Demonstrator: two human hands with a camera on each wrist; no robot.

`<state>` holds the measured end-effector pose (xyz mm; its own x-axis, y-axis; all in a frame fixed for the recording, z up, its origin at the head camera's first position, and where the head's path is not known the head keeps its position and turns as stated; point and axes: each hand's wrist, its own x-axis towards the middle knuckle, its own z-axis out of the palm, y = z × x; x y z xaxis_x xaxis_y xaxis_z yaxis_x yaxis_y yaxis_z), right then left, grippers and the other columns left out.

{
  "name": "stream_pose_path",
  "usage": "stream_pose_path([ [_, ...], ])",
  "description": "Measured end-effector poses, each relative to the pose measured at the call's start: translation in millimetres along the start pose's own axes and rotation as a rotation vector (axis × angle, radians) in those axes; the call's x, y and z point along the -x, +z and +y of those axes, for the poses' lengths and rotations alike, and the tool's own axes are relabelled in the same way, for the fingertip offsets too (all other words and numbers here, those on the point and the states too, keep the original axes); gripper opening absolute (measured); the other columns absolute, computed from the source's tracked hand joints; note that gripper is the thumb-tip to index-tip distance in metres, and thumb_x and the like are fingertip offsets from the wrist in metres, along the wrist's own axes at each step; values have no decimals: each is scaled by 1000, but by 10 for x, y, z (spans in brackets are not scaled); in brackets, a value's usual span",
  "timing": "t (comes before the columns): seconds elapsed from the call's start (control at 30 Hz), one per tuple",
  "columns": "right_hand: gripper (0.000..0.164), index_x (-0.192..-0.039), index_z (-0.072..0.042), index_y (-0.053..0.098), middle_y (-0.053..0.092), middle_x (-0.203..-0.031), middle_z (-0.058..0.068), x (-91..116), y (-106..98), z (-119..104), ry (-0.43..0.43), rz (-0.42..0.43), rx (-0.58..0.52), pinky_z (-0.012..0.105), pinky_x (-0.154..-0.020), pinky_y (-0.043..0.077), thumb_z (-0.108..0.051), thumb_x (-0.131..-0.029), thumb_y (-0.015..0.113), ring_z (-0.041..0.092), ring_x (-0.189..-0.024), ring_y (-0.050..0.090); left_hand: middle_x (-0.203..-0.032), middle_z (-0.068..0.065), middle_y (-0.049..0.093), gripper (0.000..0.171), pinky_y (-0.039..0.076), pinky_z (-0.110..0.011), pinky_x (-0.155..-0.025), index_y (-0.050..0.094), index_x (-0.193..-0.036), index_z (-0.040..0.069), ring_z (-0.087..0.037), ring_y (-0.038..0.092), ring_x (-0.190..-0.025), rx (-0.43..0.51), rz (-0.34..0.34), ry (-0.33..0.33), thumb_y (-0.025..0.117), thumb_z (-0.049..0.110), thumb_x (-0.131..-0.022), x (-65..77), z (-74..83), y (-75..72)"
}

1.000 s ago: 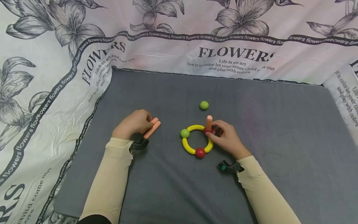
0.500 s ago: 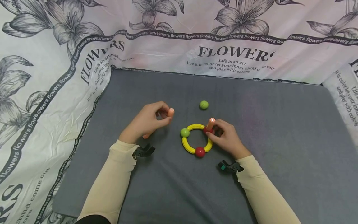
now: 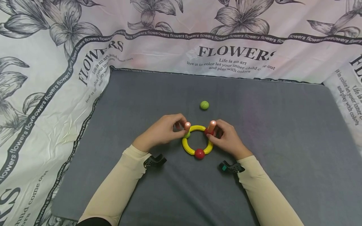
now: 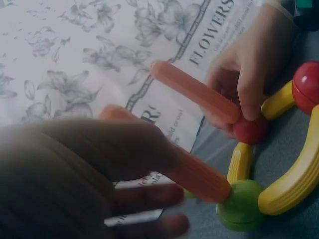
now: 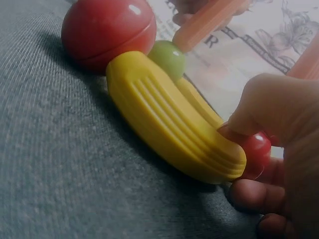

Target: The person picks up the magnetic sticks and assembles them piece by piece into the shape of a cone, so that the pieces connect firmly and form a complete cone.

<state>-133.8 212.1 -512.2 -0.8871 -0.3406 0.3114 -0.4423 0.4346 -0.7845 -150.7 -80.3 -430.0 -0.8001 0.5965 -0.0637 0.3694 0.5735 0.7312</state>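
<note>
A ring of yellow curved rods joined by balls lies on the grey cloth. My left hand pinches an orange rod between thumb and fingers. The rod's lower end meets the green ball on the ring's left side. At the ring's far right, my right hand grips a red ball with thumb and fingers. A second orange rod stands on that ball, leaning a little. Nearest me in the ring sits another red ball.
Beyond the ring lies a loose green ball. The grey cloth is bordered at the back and left by a white sheet printed with flowers. Each wrist wears a dark band.
My left hand has lifted an orange rod from the cloth at left and carried it right, down onto the ring's green ball. My right hand stays on the red ball.
</note>
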Motion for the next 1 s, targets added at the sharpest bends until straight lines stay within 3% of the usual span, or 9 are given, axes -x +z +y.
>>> stream_pose_path([
  [0.13,25,-109,-13,76,66,-97,-3,1,11,17,-14,-16,6,22,-61,46,-4,-86,82,13,-73,57,-83,6,64,17,48,-28,-67,67,-93,19,-11,58,-70,-79,-113,-131,77,32,-96,-11,-49,47],
  [0.2,26,-110,-13,77,67,-101,-3,3,15,21,-15,-20,12,22,-61,46,-4,-87,82,12,-74,57,-68,6,55,31,40,-27,-58,63,-77,17,-11,49,-57,-101,-192,-188,75,37,-97,-25,-85,99],
  [0.3,22,-107,-14,77,66,-100,-4,5,19,13,-16,-22,27,22,-61,46,-6,-87,82,12,-73,57,-53,5,47,50,31,-26,-49,56,-59,17,-10,41,-47,-70,-271,-254,70,43,-100,-46,-128,183],
  [0.37,22,-106,-15,76,65,-98,-4,5,19,12,-18,-20,32,22,-61,46,-6,-87,82,12,-73,57,-49,4,46,55,29,-26,-45,54,-55,17,-11,40,-44,-19,-283,-291,69,43,-101,-55,-127,217],
  [0.5,22,-106,-15,75,64,-96,-4,4,21,4,-30,-29,43,23,-63,47,-7,-87,83,11,-74,56,-48,3,48,55,31,-26,-42,53,-54,17,-13,43,-42,28,-247,-349,71,40,-100,-68,-122,235],
  [0.63,23,-108,-17,75,63,-94,-7,8,47,-30,-53,-84,99,25,-65,44,-15,-88,86,9,-74,52,-50,1,50,49,34,-27,-44,55,-59,14,-14,50,-43,-2,-140,-379,72,37,-99,-83,-166,197],
  [0.8,32,-111,-21,78,64,-94,-13,24,90,-110,-94,-167,205,28,-70,48,-34,-84,90,5,-78,54,-72,-1,67,23,47,-28,-54,74,-97,10,-15,61,-58,4,6,-330,68,31,-104,-125,-304,147],
  [0.9,39,-110,-23,78,64,-93,-15,35,108,-155,-107,-208,216,29,-71,49,-42,-79,93,4,-78,55,-94,-3,74,25,54,-31,-68,73,-124,8,-15,67,-74,18,31,-273,62,24,-107,-126,-362,72],
  [1.0,39,-105,-26,76,60,-85,-16,38,131,-180,-116,-239,211,27,-67,47,-44,-76,95,3,-74,52,-111,-6,74,28,56,-36,-81,72,-129,6,-18,68,-91,-52,75,-237,62,21,-107,-77,-373,-72],
])
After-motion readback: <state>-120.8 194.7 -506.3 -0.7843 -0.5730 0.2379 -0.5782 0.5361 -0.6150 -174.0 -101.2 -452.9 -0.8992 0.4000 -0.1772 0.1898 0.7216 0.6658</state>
